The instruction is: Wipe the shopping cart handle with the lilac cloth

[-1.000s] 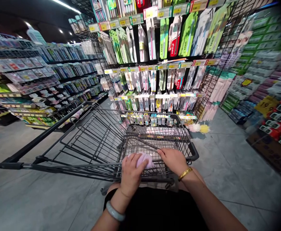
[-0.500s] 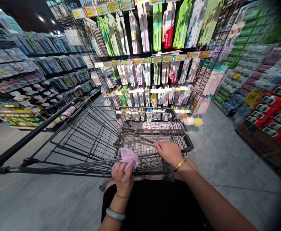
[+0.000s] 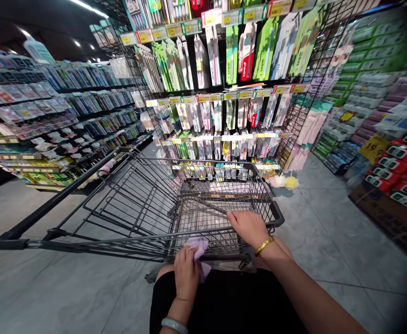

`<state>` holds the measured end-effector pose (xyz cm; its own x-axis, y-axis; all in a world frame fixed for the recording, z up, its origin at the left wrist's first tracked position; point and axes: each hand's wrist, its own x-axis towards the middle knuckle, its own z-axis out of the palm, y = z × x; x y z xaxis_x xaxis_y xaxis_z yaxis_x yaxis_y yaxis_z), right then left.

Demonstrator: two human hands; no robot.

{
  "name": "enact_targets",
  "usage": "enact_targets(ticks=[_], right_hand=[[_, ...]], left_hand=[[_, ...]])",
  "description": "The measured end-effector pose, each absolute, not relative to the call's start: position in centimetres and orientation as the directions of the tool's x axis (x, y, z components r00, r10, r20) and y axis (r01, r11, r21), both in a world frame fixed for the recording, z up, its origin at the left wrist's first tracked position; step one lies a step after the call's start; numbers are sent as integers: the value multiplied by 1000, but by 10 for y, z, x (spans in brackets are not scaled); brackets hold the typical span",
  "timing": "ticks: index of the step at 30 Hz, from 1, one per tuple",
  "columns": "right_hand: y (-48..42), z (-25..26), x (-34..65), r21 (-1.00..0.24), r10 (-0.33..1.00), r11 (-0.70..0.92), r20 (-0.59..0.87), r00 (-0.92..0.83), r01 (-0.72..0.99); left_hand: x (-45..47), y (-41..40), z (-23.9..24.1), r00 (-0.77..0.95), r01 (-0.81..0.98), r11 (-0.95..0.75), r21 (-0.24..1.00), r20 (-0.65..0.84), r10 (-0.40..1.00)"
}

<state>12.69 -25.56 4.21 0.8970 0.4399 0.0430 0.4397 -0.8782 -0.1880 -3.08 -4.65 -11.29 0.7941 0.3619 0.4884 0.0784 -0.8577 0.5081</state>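
Note:
A lilac cloth (image 3: 197,246) is bunched in the fingers of my left hand (image 3: 185,273), which is closed just above my lap. One corner of the cloth hangs below the fingers. The grey wire shopping cart (image 3: 137,248) lies side-on in front of me, its near rail just beyond that hand. My right hand (image 3: 250,227) is curled over the near rail toward the cart's right end; its fingers are mostly hidden below. A thin dark bar (image 3: 210,204) runs across the cart to the right thumb; I cannot tell if it belongs to the cart.
Ahead stands a rack of packaged toothbrushes (image 3: 231,58) with price strips. Stocked shelves (image 3: 99,104) line the left side. Stacked red packs (image 3: 394,162) and a price sign (image 3: 373,147) are on the right. Grey floor tiles (image 3: 314,222) run around the cart.
My left hand has moved down and closer to my lap with the cloth, now off the near rail. My right hand keeps its place on the cart. The view has tilted slightly up.

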Motion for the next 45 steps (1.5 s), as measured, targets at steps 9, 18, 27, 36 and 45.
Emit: enact_targets(ticks=[9, 18, 27, 36, 45], right_hand=[[-256, 43, 129, -166, 433, -891, -29, 901, 423], [-254, 39, 129, -143, 416, -901, -25, 909, 409], [-253, 41, 125, -142, 421, -897, 19, 907, 419], [-256, 40, 125, -154, 446, -882, 40, 894, 446], [-254, 43, 124, -158, 448, -884, -10, 894, 441]], left_hand=[[-32, -18, -125, 602, 333, -505, 796, 232, 764], [-29, -79, 4, 708, -121, -801, 587, 616, 345], [6, -106, -43, 833, -236, -969, 68, 528, -166], [-6, -99, -19, 827, -240, -942, 235, 558, -71], [-46, 24, 16, 389, 299, -884, 359, 800, 456]])
